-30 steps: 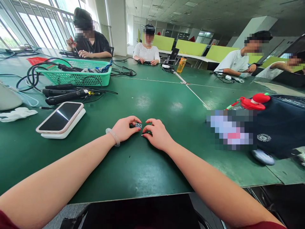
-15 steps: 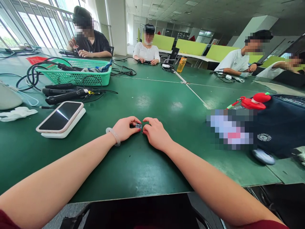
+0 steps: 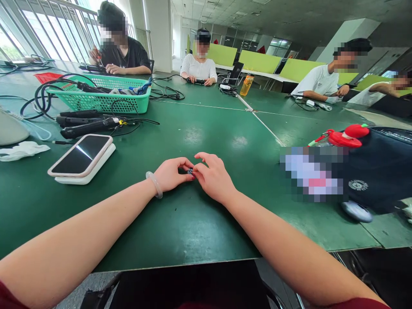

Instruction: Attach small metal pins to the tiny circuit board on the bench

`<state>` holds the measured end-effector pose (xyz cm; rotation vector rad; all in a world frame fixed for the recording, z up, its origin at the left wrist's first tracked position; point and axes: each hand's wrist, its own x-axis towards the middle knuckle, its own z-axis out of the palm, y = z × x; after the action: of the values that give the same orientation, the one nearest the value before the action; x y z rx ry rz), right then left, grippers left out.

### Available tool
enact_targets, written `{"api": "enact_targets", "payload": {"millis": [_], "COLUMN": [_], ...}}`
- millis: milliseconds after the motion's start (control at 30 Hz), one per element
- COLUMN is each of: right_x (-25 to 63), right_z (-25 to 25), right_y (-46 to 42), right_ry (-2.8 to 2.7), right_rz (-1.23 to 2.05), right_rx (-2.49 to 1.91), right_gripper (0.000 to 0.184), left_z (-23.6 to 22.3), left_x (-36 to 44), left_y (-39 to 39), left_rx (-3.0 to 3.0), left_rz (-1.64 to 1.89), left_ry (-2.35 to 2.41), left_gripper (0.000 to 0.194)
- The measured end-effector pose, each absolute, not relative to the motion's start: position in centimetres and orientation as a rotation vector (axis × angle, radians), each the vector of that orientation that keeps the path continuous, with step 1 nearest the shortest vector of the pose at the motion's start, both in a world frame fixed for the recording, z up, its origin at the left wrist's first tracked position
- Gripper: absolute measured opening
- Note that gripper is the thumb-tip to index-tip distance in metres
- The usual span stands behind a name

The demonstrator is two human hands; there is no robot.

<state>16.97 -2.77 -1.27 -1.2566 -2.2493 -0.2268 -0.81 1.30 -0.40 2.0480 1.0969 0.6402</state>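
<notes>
My left hand [image 3: 170,174] and my right hand [image 3: 213,176] meet fingertip to fingertip on the green table [image 3: 199,214]. Between them sits a tiny dark part with a pale blue face [image 3: 189,171], mostly hidden by the fingers. Both hands are pinched around it, thumbs and forefingers pressed close. A pale bangle [image 3: 153,184] circles my left wrist. Whether the part rests on the table or is lifted I cannot tell.
A phone on a white pad [image 3: 80,158] lies at the left, with black tools and cables [image 3: 86,124] and a green basket [image 3: 103,96] behind it. A dark bag [image 3: 380,171] and red bottle cap [image 3: 343,137] stand at the right. Other people sit along the far edge.
My right hand has slid left until its fingers touch the left hand's, closing over the small part that showed between them. The view has tipped slightly.
</notes>
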Motion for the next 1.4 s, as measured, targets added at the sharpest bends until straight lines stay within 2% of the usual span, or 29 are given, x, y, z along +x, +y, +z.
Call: {"api": "enact_targets", "payload": {"millis": [133, 233, 300, 433, 533, 567, 833, 967, 1200, 1400], "right_x": [16.8, 17.1, 17.7, 20.1, 21.7, 22.0, 20.9, 20.4, 19.1, 18.7], "right_z": [-1.2, -1.1, -0.7, 0.3, 1.0, 1.1, 1.2, 1.0, 0.4, -0.1], "right_y": [-2.8, -2.6, -2.6, -2.6, -2.7, -2.8, -3.1, -3.1, -3.5, -3.9], "right_ry": [-2.234, -2.144, -2.068, -2.113, -2.294, -2.342, -2.431, -2.438, -2.131, -2.113], "right_rz": [-0.18, -0.011, 0.186, 0.619, 1.068, 1.116, 0.94, 0.734, 0.372, 0.152], "right_rx": [-1.244, -1.248, -1.263, -1.458, -1.457, -1.456, -1.484, -1.412, -1.272, -1.207], "right_gripper": [0.016, 0.009, 0.005, 0.008, 0.022, 0.024, 0.004, 0.009, 0.012, 0.016], "left_z": [-0.6, -0.6, -0.6, -0.3, -0.3, -0.4, -0.6, -0.6, -0.5, 0.2], "left_x": [-0.9, -0.9, -0.9, -1.2, -1.2, -1.2, -1.0, -1.0, -0.8, -0.3], "left_y": [1.4, 1.5, 1.5, 1.7, 1.8, 1.8, 1.7, 1.7, 1.4, 1.0], "left_rx": [2.026, 1.994, 1.974, 1.993, 1.964, 1.955, 1.977, 1.985, 1.939, 1.719], "left_rz": [0.647, 0.655, 0.661, 0.677, 0.685, 0.685, 0.671, 0.657, 0.661, 0.704], "left_ry": [1.078, 1.042, 1.04, 1.163, 1.183, 1.172, 1.154, 1.163, 1.062, 0.98], "left_gripper": [0.025, 0.028, 0.03, 0.029, 0.03, 0.031, 0.031, 0.031, 0.035, 0.035]}}
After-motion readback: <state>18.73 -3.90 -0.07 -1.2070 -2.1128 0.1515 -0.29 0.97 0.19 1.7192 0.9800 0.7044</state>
